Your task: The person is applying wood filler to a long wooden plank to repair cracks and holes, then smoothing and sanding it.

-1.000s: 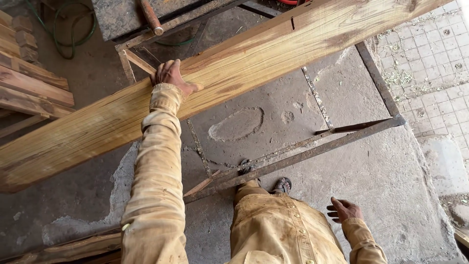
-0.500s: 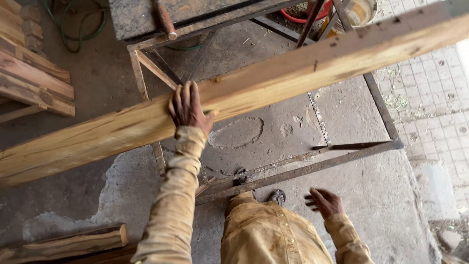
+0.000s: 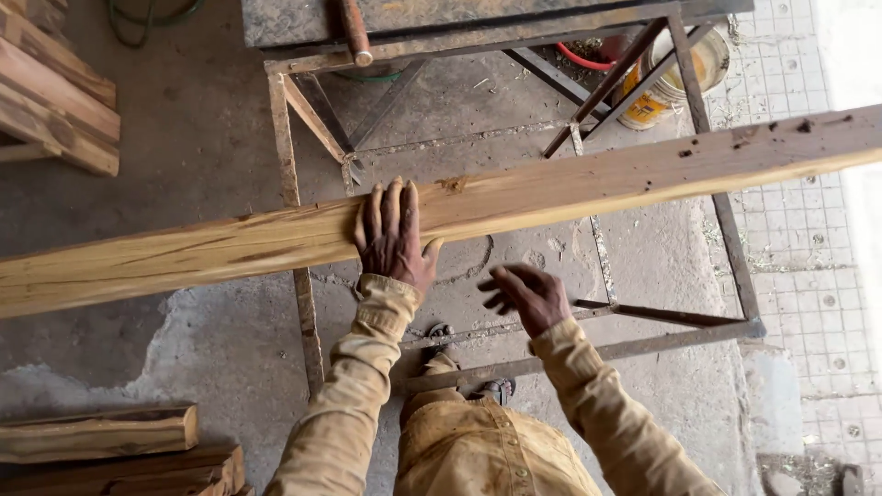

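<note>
Head view: looks down on a long plank (image 3: 597, 184) that crosses slantwise over a metal frame (image 3: 285, 165), above the floor (image 3: 184, 331). Keeps the left hand (image 3: 393, 234) flat on the plank near its middle, fingers spread over the top face, pressing, not wrapped round it. Brings the right hand (image 3: 524, 296) up from low by the leg, where a moment ago. Hangs now just below the plank, near it but not touching, fingers loose and half curled, holding nothing. Shows the plank higher in the picture than before and a bit more level, so most likely sliding along under the left hand. Puts two hands close to the wood now, not just one. Behind the frame: a bench top (image 3: 441, 14) with a wooden handle (image 3: 352, 32) on it, and a bucket (image 3: 666, 78) off to the right. At the left edge: a stack of boards (image 3: 55, 101). At the bottom left: more short boards (image 3: 101, 432) on the floor.
</note>
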